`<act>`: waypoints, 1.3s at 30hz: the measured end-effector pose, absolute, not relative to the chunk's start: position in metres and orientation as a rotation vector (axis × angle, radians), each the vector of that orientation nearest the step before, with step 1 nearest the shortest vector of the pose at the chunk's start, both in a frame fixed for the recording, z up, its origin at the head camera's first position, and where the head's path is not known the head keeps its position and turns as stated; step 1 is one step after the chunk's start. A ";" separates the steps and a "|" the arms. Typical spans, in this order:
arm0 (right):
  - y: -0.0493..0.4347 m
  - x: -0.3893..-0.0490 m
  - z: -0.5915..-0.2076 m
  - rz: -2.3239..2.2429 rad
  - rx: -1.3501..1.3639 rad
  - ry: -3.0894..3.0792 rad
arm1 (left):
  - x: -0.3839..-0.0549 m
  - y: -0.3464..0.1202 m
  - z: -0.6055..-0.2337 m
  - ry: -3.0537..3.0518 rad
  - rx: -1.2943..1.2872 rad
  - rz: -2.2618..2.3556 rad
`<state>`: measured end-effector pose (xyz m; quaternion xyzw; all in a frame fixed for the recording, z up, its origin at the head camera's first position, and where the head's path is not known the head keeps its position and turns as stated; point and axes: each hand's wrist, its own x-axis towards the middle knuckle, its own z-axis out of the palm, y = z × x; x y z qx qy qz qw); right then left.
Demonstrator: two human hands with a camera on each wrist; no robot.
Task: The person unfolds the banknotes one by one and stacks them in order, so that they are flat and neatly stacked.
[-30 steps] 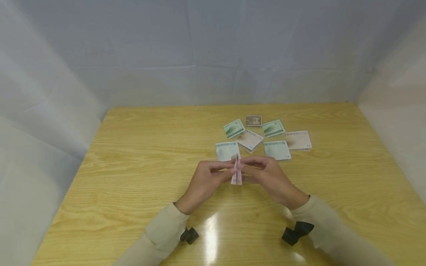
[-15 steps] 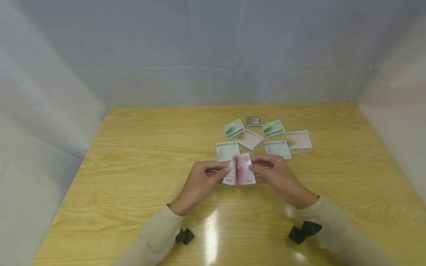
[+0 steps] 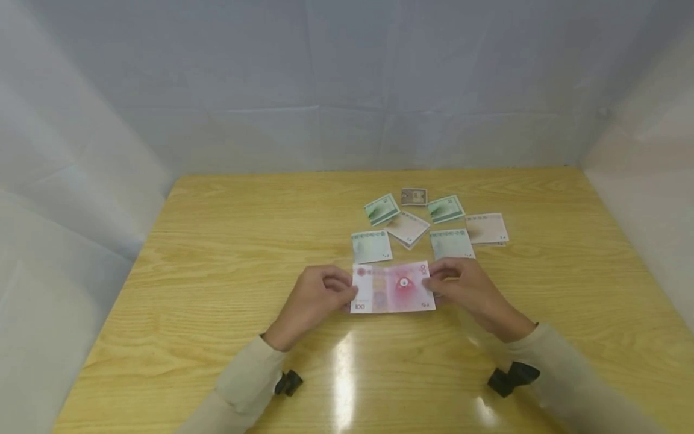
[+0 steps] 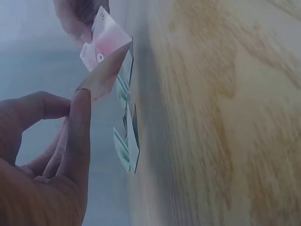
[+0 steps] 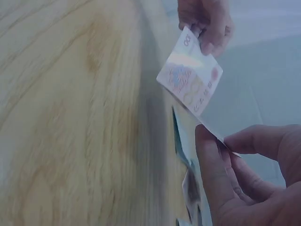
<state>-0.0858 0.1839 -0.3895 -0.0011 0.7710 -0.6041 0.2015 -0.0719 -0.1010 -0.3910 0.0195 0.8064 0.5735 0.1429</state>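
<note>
A pink 100 banknote (image 3: 390, 295) is spread open between my two hands above the table, with a crease across its middle. My left hand (image 3: 320, 296) pinches its left end between thumb and fingers. At the opposite end, my right hand (image 3: 466, 288) pinches the right edge the same way. In the left wrist view the note (image 4: 106, 52) bends at the crease. The right wrist view shows its printed left half (image 5: 190, 77) facing up. Just beyond the note lie two pale green folded banknotes, one at left (image 3: 371, 246) and one at right (image 3: 452, 243).
Farther back on the wooden table (image 3: 244, 253) lie a folded green note (image 3: 382, 209), another green note (image 3: 446, 208), a small brown note (image 3: 414, 196) and brownish-pink folded notes, one centrally (image 3: 408, 228) and one at right (image 3: 486, 228). White sheeting (image 3: 347, 90) surrounds the table.
The pink banknote, folded narrow a second ago, has been opened out flat. My hands have moved apart, left hand leftward and right hand rightward. The other notes lie where they were.
</note>
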 end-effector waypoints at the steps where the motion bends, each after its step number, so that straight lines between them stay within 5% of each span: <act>1: 0.185 -0.086 -0.391 -1.663 0.000 2.165 | -0.072 -0.101 -0.392 2.330 0.044 1.631; 39: 0.191 -0.095 -0.412 -1.083 -0.100 2.531 | -0.083 -0.102 -0.404 2.588 0.057 1.035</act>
